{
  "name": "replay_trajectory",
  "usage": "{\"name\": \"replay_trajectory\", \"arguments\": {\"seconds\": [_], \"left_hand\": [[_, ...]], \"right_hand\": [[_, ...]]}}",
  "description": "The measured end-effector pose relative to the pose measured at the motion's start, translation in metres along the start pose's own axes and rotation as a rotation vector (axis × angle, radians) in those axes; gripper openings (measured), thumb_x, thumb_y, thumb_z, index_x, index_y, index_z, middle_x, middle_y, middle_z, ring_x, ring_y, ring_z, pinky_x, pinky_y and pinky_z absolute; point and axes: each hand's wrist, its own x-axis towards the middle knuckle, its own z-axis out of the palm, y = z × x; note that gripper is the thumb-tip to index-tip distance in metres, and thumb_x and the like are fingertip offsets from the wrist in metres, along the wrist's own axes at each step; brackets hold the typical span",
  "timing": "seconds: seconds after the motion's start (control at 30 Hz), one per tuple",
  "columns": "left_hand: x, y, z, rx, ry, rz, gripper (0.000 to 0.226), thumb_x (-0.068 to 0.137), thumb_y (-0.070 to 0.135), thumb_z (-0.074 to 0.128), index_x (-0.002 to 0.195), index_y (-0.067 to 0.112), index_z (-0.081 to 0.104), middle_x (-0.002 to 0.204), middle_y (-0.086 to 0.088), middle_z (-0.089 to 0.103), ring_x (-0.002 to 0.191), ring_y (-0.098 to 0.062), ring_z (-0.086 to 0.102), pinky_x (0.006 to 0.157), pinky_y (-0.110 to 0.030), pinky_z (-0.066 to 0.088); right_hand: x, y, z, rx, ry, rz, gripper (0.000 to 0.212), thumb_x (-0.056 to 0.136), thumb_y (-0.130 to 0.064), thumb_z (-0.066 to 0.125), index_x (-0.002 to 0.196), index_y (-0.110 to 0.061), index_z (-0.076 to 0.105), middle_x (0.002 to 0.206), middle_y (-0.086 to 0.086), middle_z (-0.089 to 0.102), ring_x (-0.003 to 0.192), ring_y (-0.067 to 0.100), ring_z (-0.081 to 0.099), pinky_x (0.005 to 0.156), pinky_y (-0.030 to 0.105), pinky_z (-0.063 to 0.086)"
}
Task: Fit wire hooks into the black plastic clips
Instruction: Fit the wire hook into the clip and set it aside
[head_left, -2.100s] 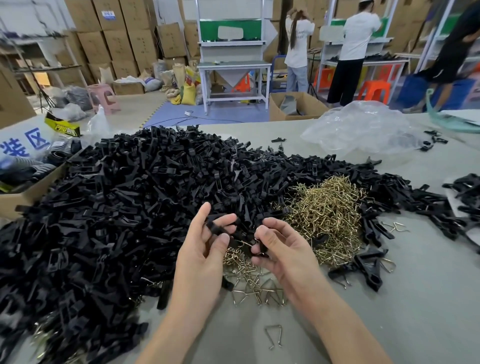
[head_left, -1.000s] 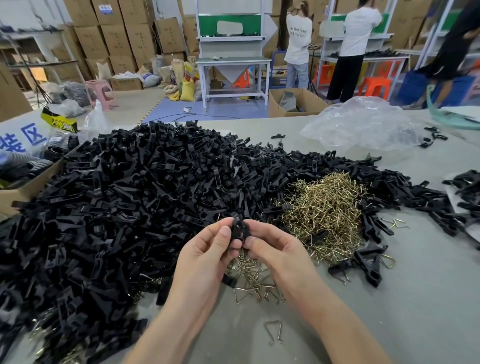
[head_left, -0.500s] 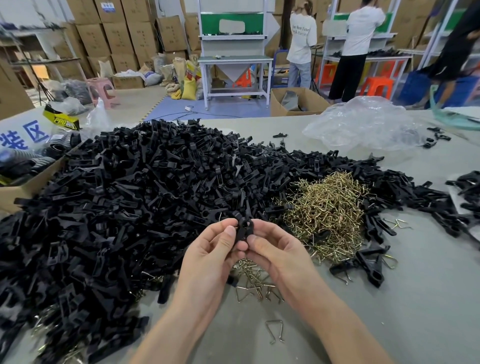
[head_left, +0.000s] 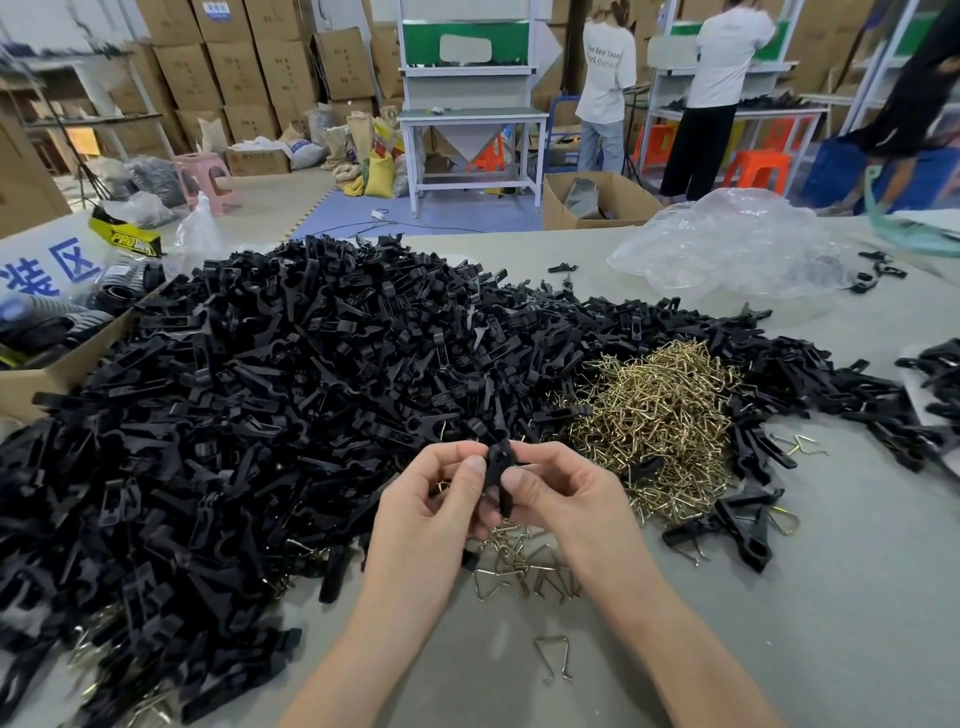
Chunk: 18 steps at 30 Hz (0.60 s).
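Note:
A black plastic clip (head_left: 500, 475) stands upright between my two hands, above the table's near middle. My left hand (head_left: 434, 506) pinches it from the left with thumb and fingers. From the right, my right hand (head_left: 563, 499) pinches the same clip. Whether a wire hook sits in the clip is hidden by my fingers. A huge heap of black clips (head_left: 249, 415) covers the left and middle of the table. To the right of my hands lies a pile of brass wire hooks (head_left: 660, 415), and loose wire hooks (head_left: 524, 569) lie under my hands.
A single wire hook (head_left: 555, 657) lies near the front edge. Assembled clips (head_left: 737, 525) rest right of my hands. A crumpled clear plastic bag (head_left: 737, 244) sits at the back right. A cardboard box (head_left: 57, 371) stands at the left. People work at benches beyond the grey table (head_left: 831, 597).
My hands came together on one black clip and turned it upright. Since half a second ago they have stayed nearly still, pinching it a little lower.

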Motion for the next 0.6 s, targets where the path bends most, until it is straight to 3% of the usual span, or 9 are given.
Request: {"name": "replay_trajectory", "arguments": {"seconds": [0.07, 0.17, 0.27, 0.37, 0.5, 0.6], "left_hand": [[-0.002, 0.002, 0.001, 0.032, -0.008, 0.020, 0.016, 0.098, 0.020, 0.059, 0.094, 0.027, 0.072, 0.068, -0.002, 0.068, 0.061, -0.012, 0.062, 0.053, -0.023, 0.052], [-0.003, 0.006, 0.000, 0.047, -0.015, 0.024, 0.016, 0.098, 0.020, 0.060, 0.092, 0.027, 0.073, 0.065, -0.002, 0.067, 0.060, -0.011, 0.061, 0.056, -0.024, 0.053], [-0.003, 0.011, -0.003, 0.039, -0.023, 0.017, 0.015, 0.097, 0.019, 0.061, 0.093, 0.023, 0.075, 0.063, -0.005, 0.066, 0.058, -0.011, 0.060, 0.056, -0.021, 0.052], [-0.003, 0.014, -0.004, 0.002, -0.020, -0.009, 0.010, 0.097, 0.016, 0.062, 0.101, 0.016, 0.070, 0.066, -0.006, 0.066, 0.059, -0.014, 0.060, 0.056, -0.024, 0.053], [-0.002, 0.016, -0.003, -0.022, -0.016, -0.044, 0.009, 0.096, 0.016, 0.062, 0.104, 0.013, 0.066, 0.071, -0.005, 0.069, 0.060, -0.017, 0.063, 0.058, -0.033, 0.056], [-0.002, 0.013, -0.005, 0.034, 0.016, 0.002, 0.009, 0.098, 0.023, 0.059, 0.102, 0.025, 0.066, 0.086, 0.000, 0.075, 0.069, -0.013, 0.069, 0.064, -0.027, 0.058]], "right_hand": [[0.001, -0.001, -0.003, 0.046, -0.008, 0.016, 0.016, 0.072, -0.028, 0.076, 0.085, -0.036, 0.080, 0.084, 0.002, 0.078, 0.082, 0.019, 0.076, 0.061, 0.020, 0.058], [0.002, 0.001, -0.005, 0.081, -0.064, 0.016, 0.016, 0.075, -0.029, 0.079, 0.091, -0.031, 0.079, 0.090, 0.007, 0.078, 0.084, 0.022, 0.076, 0.073, 0.026, 0.060], [0.003, 0.004, -0.007, 0.105, -0.144, 0.019, 0.037, 0.077, -0.038, 0.082, 0.112, -0.028, 0.076, 0.102, 0.010, 0.075, 0.092, 0.028, 0.074, 0.086, 0.038, 0.060], [0.005, 0.007, -0.008, 0.177, -0.224, 0.016, 0.047, 0.079, -0.039, 0.085, 0.118, -0.018, 0.072, 0.098, 0.015, 0.070, 0.088, 0.029, 0.069, 0.089, 0.045, 0.057], [0.004, 0.006, -0.004, 0.306, -0.282, 0.024, 0.037, 0.081, -0.030, 0.084, 0.109, -0.010, 0.069, 0.096, 0.014, 0.067, 0.084, 0.031, 0.068, 0.083, 0.042, 0.057], [0.003, 0.003, -0.004, 0.298, -0.171, 0.019, 0.031, 0.081, -0.026, 0.079, 0.105, -0.010, 0.068, 0.103, 0.012, 0.071, 0.094, 0.027, 0.069, 0.093, 0.047, 0.055]]}}
